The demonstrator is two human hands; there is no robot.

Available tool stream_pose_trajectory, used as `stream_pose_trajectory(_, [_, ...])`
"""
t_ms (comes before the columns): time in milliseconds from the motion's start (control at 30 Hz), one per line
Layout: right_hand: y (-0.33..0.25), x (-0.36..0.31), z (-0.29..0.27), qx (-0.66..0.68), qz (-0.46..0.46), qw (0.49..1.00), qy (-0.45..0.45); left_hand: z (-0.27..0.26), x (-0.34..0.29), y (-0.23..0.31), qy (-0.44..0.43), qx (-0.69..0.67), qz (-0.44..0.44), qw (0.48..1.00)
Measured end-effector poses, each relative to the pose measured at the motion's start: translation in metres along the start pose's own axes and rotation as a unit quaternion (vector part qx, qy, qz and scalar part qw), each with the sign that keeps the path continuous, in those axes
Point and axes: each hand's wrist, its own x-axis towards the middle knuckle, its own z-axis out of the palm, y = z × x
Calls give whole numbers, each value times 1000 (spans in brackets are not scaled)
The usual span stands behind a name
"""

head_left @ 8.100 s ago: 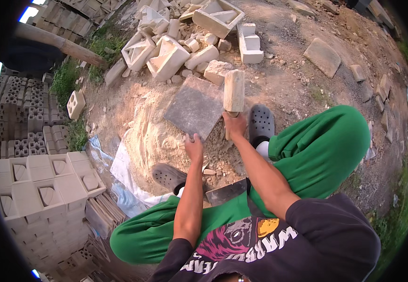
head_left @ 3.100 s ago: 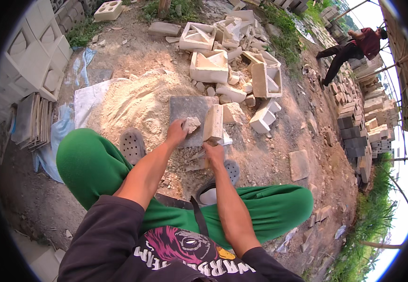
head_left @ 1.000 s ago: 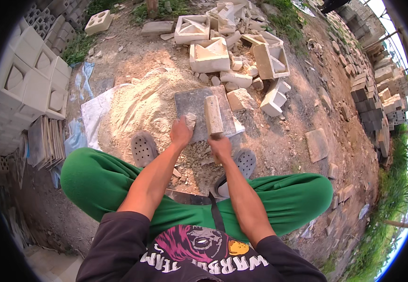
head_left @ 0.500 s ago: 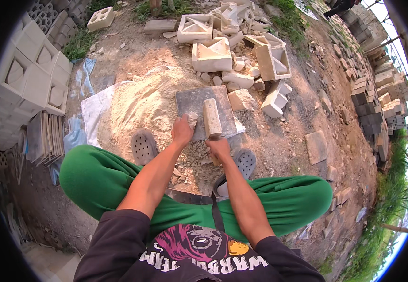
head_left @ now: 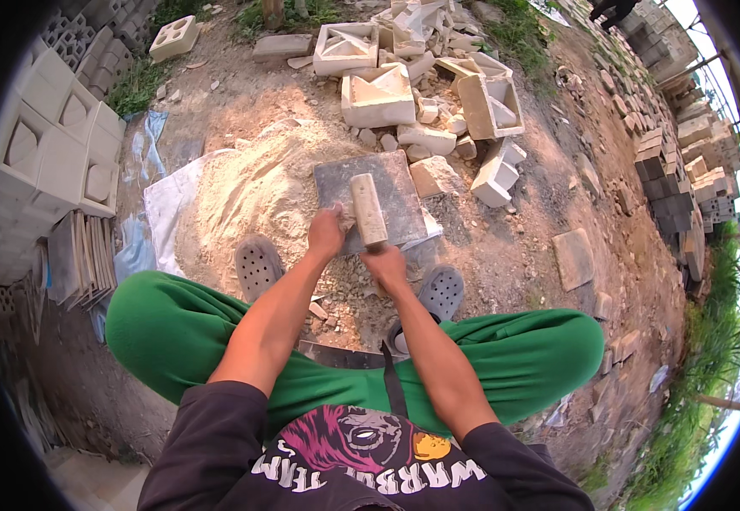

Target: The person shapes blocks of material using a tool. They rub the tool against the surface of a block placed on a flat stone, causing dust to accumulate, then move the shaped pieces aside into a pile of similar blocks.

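Note:
A flat dark slab (head_left: 400, 183) lies on the ground between my feet. My right hand (head_left: 384, 267) is closed round the handle of a mallet with a long, pale, dusty head (head_left: 368, 209). The head is over the slab's left half, right beside my left hand; whether it touches anything below cannot be made out. My left hand (head_left: 326, 236) is closed at the slab's left edge on a small pale chunk (head_left: 347, 215) of broken block, mostly hidden by fingers and mallet. Pale crushed powder (head_left: 251, 192) is heaped left of the slab, with coarser crumbs nearer me.
Broken cream-coloured blocks (head_left: 378, 95) are piled beyond the slab, with one loose lump (head_left: 435, 177) at its right edge. A white sheet (head_left: 170, 204) shows under the powder. Pale blocks (head_left: 68, 128) are stacked at left, grey bricks (head_left: 668, 175) at far right. Grey clogs (head_left: 441, 292) flank the slab.
The mallet head has moved left across the slab, up against my left hand, and my right hand has shifted slightly left with it. My left hand stays at the chunk.

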Motion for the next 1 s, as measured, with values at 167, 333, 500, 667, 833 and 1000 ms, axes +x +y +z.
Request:
stream_pose_trajectory(167, [-37, 13, -21, 37, 28, 999, -21, 0, -4, -18, 7, 6, -23, 1000])
stream_pose_trajectory(333, [-56, 15, -19, 122, -48, 991, 22, 2, -3, -15, -8, 32, -39, 999])
stream_pose_trajectory(500, [-26, -5, -4, -147, -13, 989, -29, -2, -5, -11, 9, -13, -27, 1000])
stream_pose_trajectory(667, [-32, -1, -13, 29, 127, 985, -112, -5, -7, -17, 16, -5, -56, 998])
stream_pose_trajectory(833, [-68, 10, -29, 102, -20, 994, -37, 2, -6, -22, 2, 7, -56, 998])
stream_pose_trajectory(1000, [-28, 2, -9, 87, -14, 995, -46, 2, -4, -17, -11, 9, -45, 999])
